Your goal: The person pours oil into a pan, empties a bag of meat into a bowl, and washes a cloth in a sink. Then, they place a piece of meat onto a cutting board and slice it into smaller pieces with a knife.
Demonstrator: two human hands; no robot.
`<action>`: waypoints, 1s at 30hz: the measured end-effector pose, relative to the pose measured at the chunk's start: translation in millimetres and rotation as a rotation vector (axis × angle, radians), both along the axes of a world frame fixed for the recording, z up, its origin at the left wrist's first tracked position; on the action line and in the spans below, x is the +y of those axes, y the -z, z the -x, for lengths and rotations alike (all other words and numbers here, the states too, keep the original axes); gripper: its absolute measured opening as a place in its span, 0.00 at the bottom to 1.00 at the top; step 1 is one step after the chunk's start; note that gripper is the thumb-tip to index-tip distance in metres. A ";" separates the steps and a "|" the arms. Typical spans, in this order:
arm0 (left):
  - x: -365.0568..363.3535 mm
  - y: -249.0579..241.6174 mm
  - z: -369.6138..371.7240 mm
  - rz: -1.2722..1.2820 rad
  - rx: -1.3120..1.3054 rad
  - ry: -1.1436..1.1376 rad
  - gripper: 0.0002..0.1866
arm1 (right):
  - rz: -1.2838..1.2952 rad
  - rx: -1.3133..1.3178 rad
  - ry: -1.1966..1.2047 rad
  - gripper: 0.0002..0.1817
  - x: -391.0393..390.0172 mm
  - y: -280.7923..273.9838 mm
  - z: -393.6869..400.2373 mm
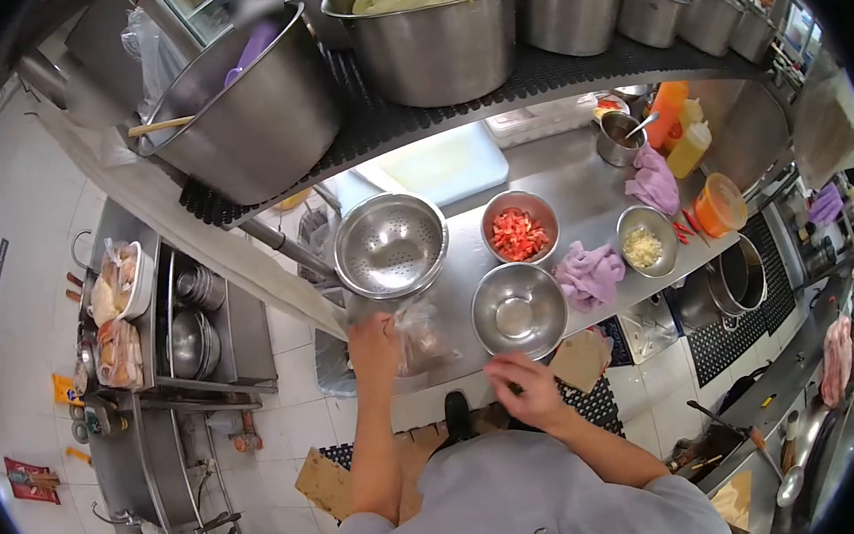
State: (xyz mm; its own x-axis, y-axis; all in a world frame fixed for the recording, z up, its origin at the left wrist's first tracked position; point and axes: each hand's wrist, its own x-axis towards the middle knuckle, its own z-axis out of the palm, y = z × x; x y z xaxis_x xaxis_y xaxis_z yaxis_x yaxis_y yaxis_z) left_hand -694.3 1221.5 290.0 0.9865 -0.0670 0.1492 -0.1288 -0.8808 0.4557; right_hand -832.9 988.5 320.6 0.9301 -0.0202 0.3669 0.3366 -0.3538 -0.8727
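My left hand [374, 349] is closed at the left edge of a clear plastic bag [423, 340], below a steel colander [390, 246]; its fingertips are too small to read, so what it grips is unclear. Over the counter's front edge, my right hand [523, 384] hangs with curled fingers, just below a steel bowl [519, 311] that looks empty; I see nothing in it. Behind that bowl stands a bowl of chopped red pieces [519, 234]. A pink cloth [589, 275] lies to its right, beside a bowl of chopped pale pieces [643, 247].
A shelf [415, 117] with large steel pots overhangs the counter's back. Red chilies [683, 231], an orange container [720, 206], bottles [689, 150] and another cloth [652, 181] stand or lie at the right. A white board [449, 163] lies behind the colander.
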 end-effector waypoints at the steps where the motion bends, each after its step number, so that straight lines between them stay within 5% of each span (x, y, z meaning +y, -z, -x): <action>1: 10.3 2.9 -2.9 -0.080 -0.131 0.097 0.11 | -0.007 -0.002 -0.005 0.11 13.0 1.7 -7.4; 7: 21.7 6.7 -3.3 -0.001 0.257 0.107 0.13 | 0.170 0.030 -0.108 0.08 73.2 41.2 -109.9; 11: 34.6 -3.7 1.4 0.122 0.204 0.214 0.11 | 0.433 0.079 -0.060 0.06 96.4 49.0 -118.5; 15: 35.8 -16.1 11.4 -0.108 0.157 0.263 0.10 | 0.518 0.190 -0.105 0.06 92.5 57.2 -119.6; 17: 39.5 -21.3 11.0 -0.185 0.097 0.312 0.10 | 0.456 0.224 -0.149 0.06 82.2 52.9 -122.6; 22: 56.1 -28.0 13.2 0.393 0.203 0.465 0.07 | 0.320 0.155 -0.135 0.08 89.6 36.8 -105.8; 24: 58.0 -32.4 16.7 0.442 0.247 0.450 0.07 | 0.303 0.135 -0.153 0.08 91.3 38.0 -107.2; 26: 63.1 -33.7 14.6 0.489 0.282 0.439 0.07 | -0.125 0.519 -0.371 0.11 79.4 43.4 -120.7; 30: 59.7 -22.7 22.4 0.340 0.060 0.439 0.10 | -0.311 0.851 -0.435 0.12 69.6 24.9 -120.3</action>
